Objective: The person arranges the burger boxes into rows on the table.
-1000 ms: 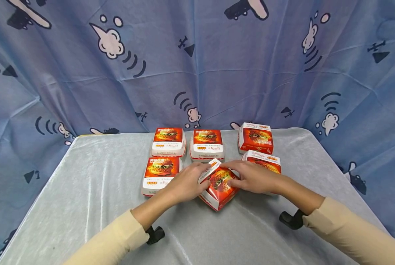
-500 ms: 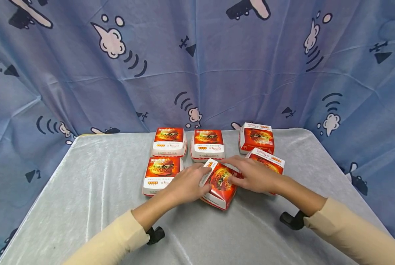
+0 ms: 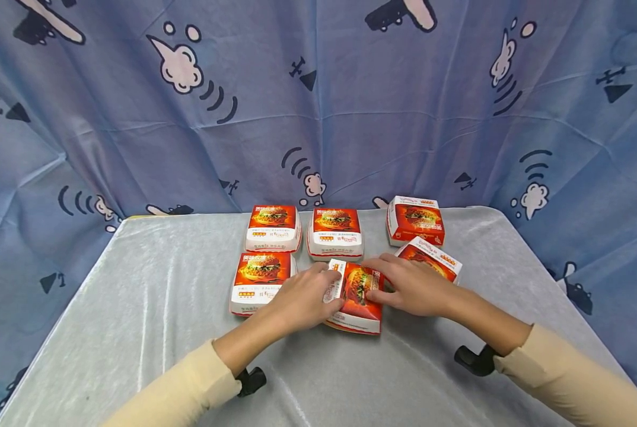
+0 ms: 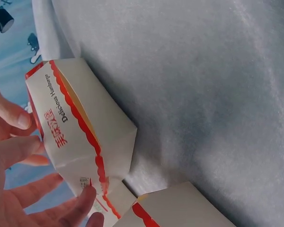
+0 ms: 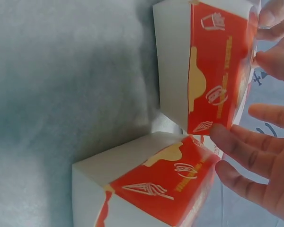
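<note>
A red and white hamburger box (image 3: 363,293) lies at the front middle of the group in the head view, with a burger picture on its lid. My left hand (image 3: 309,295) holds its left side and my right hand (image 3: 413,287) its right side, thumbs toward the near part of the lid. The left wrist view has my left fingers (image 4: 78,208) along its white wall, printed "Delicious Hamburger". From the right wrist, fingertips (image 5: 222,135) touch the corner of its red wall. A tilted neighbouring box (image 3: 430,259) sits partly behind my right hand.
To the left, another box (image 3: 260,281) stands close to my left hand. Behind are a back-left box (image 3: 271,228), a back-middle box (image 3: 334,232) and a back-right box (image 3: 416,220). All rest on a grey cloth-covered table (image 3: 110,332) before a blue patterned curtain (image 3: 265,77).
The held hamburger box has turned from a diagonal to nearly square with the group, its near corner swinging right. The box behind my right hand has shifted slightly right and turned.
</note>
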Tool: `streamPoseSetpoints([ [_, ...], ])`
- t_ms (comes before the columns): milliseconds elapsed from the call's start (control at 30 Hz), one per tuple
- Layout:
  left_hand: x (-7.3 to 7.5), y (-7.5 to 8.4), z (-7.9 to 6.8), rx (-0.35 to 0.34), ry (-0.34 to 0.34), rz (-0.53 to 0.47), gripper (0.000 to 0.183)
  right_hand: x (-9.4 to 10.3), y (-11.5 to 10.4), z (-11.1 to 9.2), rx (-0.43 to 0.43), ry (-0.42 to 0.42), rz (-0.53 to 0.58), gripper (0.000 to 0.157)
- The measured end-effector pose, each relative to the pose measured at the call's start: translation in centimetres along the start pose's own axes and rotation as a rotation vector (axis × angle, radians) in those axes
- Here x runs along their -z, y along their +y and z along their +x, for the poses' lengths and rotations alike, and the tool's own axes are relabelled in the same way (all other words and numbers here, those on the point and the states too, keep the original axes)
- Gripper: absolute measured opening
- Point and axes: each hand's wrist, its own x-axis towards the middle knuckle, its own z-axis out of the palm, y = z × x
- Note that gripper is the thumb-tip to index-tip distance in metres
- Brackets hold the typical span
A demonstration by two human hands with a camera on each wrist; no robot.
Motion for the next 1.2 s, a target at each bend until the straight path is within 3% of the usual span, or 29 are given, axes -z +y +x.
streamPoseSetpoints([
  [200, 0.4, -0.1, 0.0, 0.009, 0.0, -0.044, 0.044, -0.4, 0.0, 0.2, 0.003, -0.026, 0.029, 0.059],
  [500, 1.2, -0.7, 0.8, -0.032, 0.027, -0.091, 0.049, -0.1, 0.1, 0.5, 0.029, -0.059, 0.073, 0.056],
  [700, 1.3, -1.1, 1.1, -0.036, -0.011, -0.112, 0.05, -0.1, 0.2, 0.8, 0.073, -0.07, 0.109, 0.054],
  [967, 1.4, -1.2, 1.3, -0.041, -0.073, -0.144, 0.05, -0.2, 0.3, 1.1, 0.033, -0.113, 0.144, 0.057],
  [1200, 1.1, -1.3, 1.1, -0.033, -0.09, -0.115, 0.046, 0.0, 0.2, 0.4, 0.03, -0.068, 0.197, 0.064],
])
